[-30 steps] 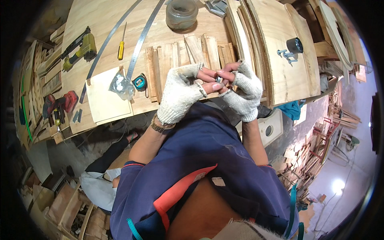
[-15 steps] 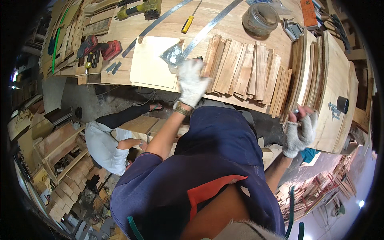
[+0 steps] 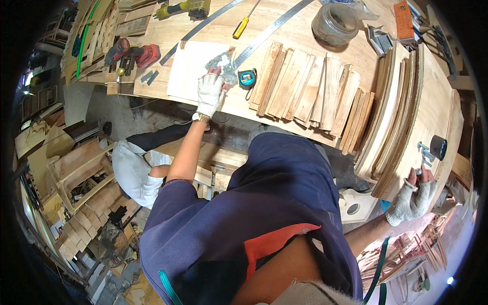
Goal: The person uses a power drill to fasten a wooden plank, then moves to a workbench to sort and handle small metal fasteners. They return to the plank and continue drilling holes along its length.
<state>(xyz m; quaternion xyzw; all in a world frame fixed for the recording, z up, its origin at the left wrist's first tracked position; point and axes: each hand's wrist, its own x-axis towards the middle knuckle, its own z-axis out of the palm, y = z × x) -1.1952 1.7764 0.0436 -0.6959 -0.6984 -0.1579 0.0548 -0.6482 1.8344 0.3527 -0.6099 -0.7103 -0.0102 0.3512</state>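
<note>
The two gloved hands, joined together in front of the chest a second ago, are now spread wide apart. The left hand is stretched out to the far left of the workbench, where its fingers are closed on a small clear plastic bag. The right hand is brought out to the near right, beside a stack of curved wooden boards; a small metal piece, seemingly a bolt or screw, is pinched between its fingertips. From this it is judged that one fastener is already taken and the bag is being handled for more or put aside.

The bag is crumpled, see-through and glinting, and what it contains cannot be told. It lies on a pale sheet of board, just beside a blue tape measure and a long steel ruler. A row of short wooden slats is laid out to its right. Two more bolts and a black knob are seen on the top board, just beyond the right hand.
</note>
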